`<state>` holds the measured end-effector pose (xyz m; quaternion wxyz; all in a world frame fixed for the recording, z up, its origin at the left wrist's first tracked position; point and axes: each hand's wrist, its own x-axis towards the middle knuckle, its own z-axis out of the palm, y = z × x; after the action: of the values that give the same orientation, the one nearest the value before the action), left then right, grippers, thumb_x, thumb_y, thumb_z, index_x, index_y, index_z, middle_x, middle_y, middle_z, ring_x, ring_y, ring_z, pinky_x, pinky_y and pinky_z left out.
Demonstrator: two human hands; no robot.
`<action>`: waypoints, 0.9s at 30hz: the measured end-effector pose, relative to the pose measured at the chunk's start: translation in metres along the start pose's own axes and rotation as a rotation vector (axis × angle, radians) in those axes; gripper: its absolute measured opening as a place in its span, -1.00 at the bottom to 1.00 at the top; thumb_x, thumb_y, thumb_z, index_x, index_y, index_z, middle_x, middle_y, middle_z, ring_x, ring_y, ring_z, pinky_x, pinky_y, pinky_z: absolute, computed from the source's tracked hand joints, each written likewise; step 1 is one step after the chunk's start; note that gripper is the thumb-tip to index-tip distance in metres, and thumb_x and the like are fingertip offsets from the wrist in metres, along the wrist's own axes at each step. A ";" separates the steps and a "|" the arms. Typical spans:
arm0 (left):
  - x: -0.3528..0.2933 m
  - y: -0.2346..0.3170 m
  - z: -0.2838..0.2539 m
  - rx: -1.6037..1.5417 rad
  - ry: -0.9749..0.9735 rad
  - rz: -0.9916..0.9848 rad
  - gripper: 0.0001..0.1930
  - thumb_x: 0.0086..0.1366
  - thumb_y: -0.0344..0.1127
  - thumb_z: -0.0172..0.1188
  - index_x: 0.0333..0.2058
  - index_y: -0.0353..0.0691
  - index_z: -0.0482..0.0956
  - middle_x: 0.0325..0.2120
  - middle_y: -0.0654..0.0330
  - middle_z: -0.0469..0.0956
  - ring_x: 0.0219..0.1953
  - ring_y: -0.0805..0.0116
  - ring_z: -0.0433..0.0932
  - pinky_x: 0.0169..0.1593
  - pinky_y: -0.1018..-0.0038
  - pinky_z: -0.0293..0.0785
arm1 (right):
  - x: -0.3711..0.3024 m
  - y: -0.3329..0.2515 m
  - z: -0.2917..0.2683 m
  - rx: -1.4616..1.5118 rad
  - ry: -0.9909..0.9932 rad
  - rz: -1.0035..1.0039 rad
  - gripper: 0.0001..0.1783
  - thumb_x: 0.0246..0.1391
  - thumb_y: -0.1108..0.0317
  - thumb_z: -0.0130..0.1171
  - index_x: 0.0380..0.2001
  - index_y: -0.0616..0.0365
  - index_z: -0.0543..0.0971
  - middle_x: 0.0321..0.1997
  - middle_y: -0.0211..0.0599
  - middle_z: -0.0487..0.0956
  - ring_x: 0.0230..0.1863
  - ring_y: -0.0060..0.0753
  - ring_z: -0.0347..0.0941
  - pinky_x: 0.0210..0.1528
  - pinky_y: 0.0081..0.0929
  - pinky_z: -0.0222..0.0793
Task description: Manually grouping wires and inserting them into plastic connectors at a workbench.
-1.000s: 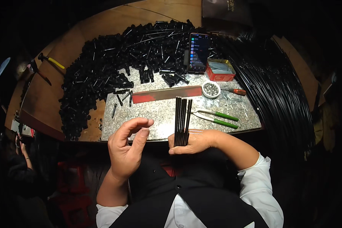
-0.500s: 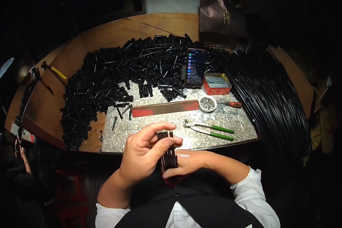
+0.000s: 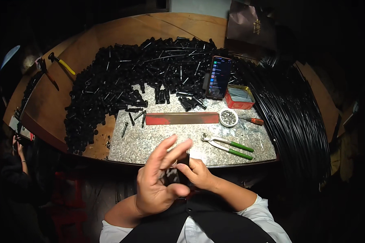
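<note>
My left hand [image 3: 157,188] is off the edge of the table in front of me, its fingers and thumb spread wide and slightly blurred. Beside it, my right hand [image 3: 200,175] grips a bundle of thin dark rods [image 3: 185,159], the thumb pressed along its near side. Part of that bundle is hidden behind the left fingers. On the speckled stone slab beyond lie pincers with green handles [image 3: 231,148] and a long red bar with a dark top [image 3: 181,118]. A white bowl of small metal pieces [image 3: 228,118] stands at the bar's right end.
A large heap of black tubular parts [image 3: 121,73] covers the back and left of the table. Long black rods [image 3: 292,109] fan over the right side. A phone [image 3: 219,77], a red tin [image 3: 239,99], a screwdriver [image 3: 254,120] and a yellow-handled hammer [image 3: 63,64] lie around.
My left hand has let go of the rod bundle and opened, moving slightly down. The right hand still holds the bundle, now turned more upright. The view has shifted slightly.
</note>
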<state>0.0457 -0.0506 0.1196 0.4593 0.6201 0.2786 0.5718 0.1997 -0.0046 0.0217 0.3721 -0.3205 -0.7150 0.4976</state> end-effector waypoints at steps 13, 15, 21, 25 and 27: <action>-0.046 -0.047 -0.004 0.091 -0.110 0.172 -0.73 0.22 -0.41 0.12 -0.12 -0.40 0.42 -0.33 -0.10 0.58 -0.27 0.16 0.62 -0.24 0.42 0.58 | 0.004 0.007 0.005 0.047 -0.011 0.111 -0.81 0.15 0.34 0.03 -0.40 0.26 0.51 -0.48 -0.31 0.56 -0.43 -0.50 0.46 -0.33 -0.52 0.36; -0.036 -0.047 0.001 0.130 -0.064 0.079 -0.86 0.24 -0.49 0.07 -0.22 -0.36 0.47 -0.36 0.01 0.61 -0.32 0.23 0.63 -0.27 0.48 0.57 | 0.005 0.008 0.003 0.041 -0.011 0.116 -0.82 0.14 0.35 0.03 -0.41 0.25 0.51 -0.49 -0.31 0.56 -0.45 -0.51 0.45 -0.36 -0.53 0.36; -0.017 -0.048 0.017 0.178 -0.070 0.220 -0.80 0.14 -0.44 0.21 -0.23 -0.30 0.53 -0.37 0.18 0.63 -0.39 0.34 0.63 -0.30 0.55 0.51 | 0.002 0.005 0.002 0.082 -0.047 0.181 -0.85 0.11 0.38 0.05 -0.42 0.26 0.51 -0.53 -0.30 0.55 -0.52 -0.54 0.42 -0.45 -0.54 0.35; -0.024 -0.054 0.007 0.196 0.029 0.335 -0.41 0.06 0.03 0.27 -0.13 -0.42 0.45 -0.22 -0.06 0.56 -0.22 0.17 0.59 -0.15 0.43 0.50 | -0.001 0.006 0.002 0.098 -0.050 0.225 -0.84 0.12 0.38 0.05 -0.42 0.27 0.52 -0.52 -0.32 0.55 -0.50 -0.55 0.43 -0.43 -0.55 0.35; -0.029 -0.059 -0.009 0.194 0.124 0.431 -0.23 0.01 0.16 0.21 -0.04 -0.47 0.35 -0.04 -0.18 0.41 0.04 -0.03 0.42 0.07 0.23 0.35 | 0.001 -0.001 0.003 0.020 0.055 -0.061 -0.83 0.13 0.38 0.04 -0.42 0.27 0.54 -0.51 -0.32 0.56 -0.47 -0.54 0.45 -0.37 -0.55 0.36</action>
<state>0.0423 -0.0490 0.0534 0.2470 0.6701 0.2210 0.6642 0.1966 -0.0059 0.0217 0.4099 -0.3084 -0.7088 0.4843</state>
